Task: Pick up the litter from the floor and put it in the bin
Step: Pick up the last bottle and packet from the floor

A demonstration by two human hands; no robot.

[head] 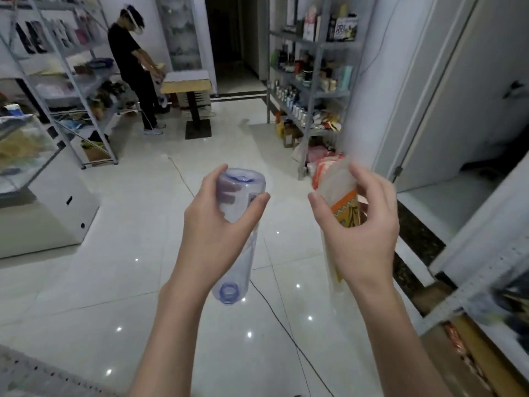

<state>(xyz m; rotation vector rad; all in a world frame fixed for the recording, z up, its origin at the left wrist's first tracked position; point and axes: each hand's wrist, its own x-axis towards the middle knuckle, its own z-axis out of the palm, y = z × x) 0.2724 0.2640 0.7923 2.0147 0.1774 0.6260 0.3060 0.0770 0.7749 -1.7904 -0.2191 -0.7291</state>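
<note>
Nearest, the left hand (217, 224) gripped a clear plastic bottle (239, 267) above the floor (128, 282), neck toward the camera, its label too blurred to read. The right hand (363, 224) clutched an orange-and-white wrapper (332, 176), print illegible.

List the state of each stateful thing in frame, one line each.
left hand: grips the clear plastic bottle
clear plastic bottle: held off the floor, base pointing away, blue neck end nearest the camera; cap unclear
right hand: grips the orange-and-white packet
orange-and-white packet: held off the floor, crumpled
back doorway: open, dark beyond
</note>
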